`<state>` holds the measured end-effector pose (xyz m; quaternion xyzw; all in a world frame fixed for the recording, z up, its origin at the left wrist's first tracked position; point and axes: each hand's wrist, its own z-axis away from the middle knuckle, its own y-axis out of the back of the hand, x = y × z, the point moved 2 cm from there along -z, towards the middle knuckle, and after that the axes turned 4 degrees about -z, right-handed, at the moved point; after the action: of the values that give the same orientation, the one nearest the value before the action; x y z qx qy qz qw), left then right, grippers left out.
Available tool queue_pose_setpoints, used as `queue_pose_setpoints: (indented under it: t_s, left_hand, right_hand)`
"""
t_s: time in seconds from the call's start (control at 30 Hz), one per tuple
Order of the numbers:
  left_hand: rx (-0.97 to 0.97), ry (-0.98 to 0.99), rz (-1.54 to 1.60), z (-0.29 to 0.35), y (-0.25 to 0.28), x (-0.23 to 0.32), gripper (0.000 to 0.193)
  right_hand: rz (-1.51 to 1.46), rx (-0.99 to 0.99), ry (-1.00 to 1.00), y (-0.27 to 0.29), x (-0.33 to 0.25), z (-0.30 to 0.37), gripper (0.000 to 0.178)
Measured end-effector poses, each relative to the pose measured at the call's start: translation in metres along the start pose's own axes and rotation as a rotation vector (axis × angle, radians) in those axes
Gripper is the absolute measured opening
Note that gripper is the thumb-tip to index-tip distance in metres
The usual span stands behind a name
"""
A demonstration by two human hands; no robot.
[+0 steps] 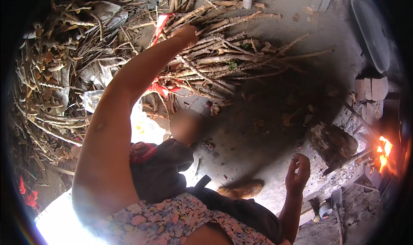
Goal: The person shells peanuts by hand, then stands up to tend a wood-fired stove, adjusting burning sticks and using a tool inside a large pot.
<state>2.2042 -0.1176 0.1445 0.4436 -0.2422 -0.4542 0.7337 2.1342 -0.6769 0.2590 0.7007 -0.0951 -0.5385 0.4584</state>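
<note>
while left hand (pixel 186 34) grips a stick (pixel 223 22) in the woodpile (pixel 215 60) | right hand (pixel 297 172) open, empty

Bare earthen floor (pixel 262 128), dusty and littered. Brick hearth (pixel 371 94) at right, fire (pixel 384 152) burning. Harsh sunlight bleached the lower left; elsewhere dim shade.

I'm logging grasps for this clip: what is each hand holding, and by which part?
The left hand is closed on a stick in the firewood pile, at its near end. The right hand is open, fingers curled, holding nothing.
</note>
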Motion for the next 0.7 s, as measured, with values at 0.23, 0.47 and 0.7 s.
queue_pose_setpoints:
  t_s: [0.23,0.47,0.7]
  left_hand:
    - [-0.117,-0.207,0.293,0.005,0.003,-0.015,0.045]
    - [0.190,-0.315,0.298,0.023,0.067,-0.034,0.052]
    - [0.476,-0.271,0.382,0.083,0.157,0.019,0.034]
  right_hand:
    - [-0.009,-0.094,-0.043,0.001,-0.001,0.006,0.016]
    - [0.002,-0.109,-0.009,0.002,-0.006,0.001,0.018]
    - [-0.029,-0.074,0.018,0.005,-0.012,-0.001,0.013]
